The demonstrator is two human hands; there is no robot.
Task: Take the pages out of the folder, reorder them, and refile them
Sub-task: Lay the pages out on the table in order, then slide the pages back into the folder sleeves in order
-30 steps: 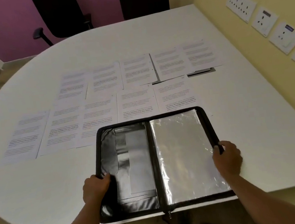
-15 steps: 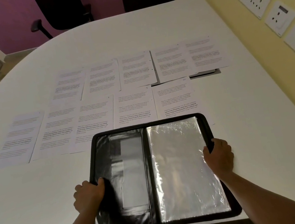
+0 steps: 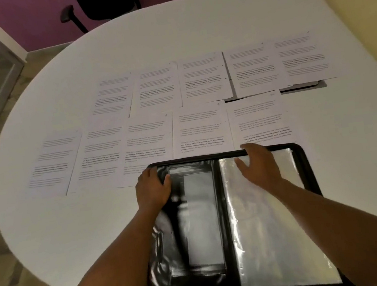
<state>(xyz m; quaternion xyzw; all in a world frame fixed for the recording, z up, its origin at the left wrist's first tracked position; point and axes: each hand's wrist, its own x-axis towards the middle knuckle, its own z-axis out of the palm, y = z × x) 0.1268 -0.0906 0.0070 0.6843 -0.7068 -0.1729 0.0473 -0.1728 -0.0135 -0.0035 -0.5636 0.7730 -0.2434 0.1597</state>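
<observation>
On a white oval table (image 3: 193,29), seen from a head cam looking down, printed pages are laid out in 2 rows w/ an open folder nearest the viewer.

At 9 o'clock, the near row of pages (image 3: 159,143) begins: 5 sheets side by side running toward 3 o'clock, edges touching or slightly overlapping. Behind it, toward 12 o'clock, the far row of pages (image 3: 210,79) holds 5 more sheets, offset to the right. A dark flat object shows under the rightmost far sheets; can't tell what it is.

At 6 o'clock lies the black zip folder (image 3: 301,153), open flat, its near edge at the table's rim. Its far edge overlaps the bottoms of the near row's right-hand sheets. Left half: glossy black inner cover w/ pockets. Right half: clear plastic sleeves (image 3: 276,238), shiny, no page visible inside.

The left hand (image 3: 153,189) sits at the folder's far left corner, fingers over the outer edge, thumb lying on the inner cover, a loose hold on that corner. The right hand (image 3: 259,165) lies w/ fingers spread and fairly straight at the top of the sleeves, fingertips reaching the folder's far rim, gripping nothing.

Beyond the table at 12 o'clock: a black office chair (image 3: 101,4) against a purple wall. At 2 o'clock, a yellow wall.
</observation>
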